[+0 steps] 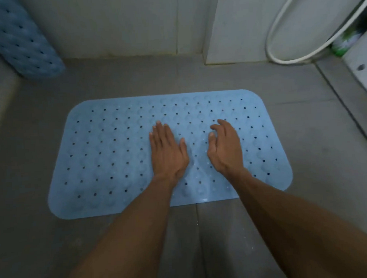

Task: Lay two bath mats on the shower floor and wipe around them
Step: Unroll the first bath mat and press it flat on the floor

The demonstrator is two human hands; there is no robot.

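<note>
A light blue bath mat (108,154) with rows of small holes lies flat on the grey shower floor (315,121). My left hand (167,152) rests palm down on the mat's middle, fingers spread. My right hand (225,146) hovers just right of it over the mat, fingers loosely curled and holding nothing. A second blue mat (21,40) of the same kind leans rolled or folded against the wall in the far left corner.
A white hose (278,31) loops against the wall at the right. A green bottle (344,42) stands behind it. A raised white ledge (361,70) runs along the right edge. Tiled walls close the back.
</note>
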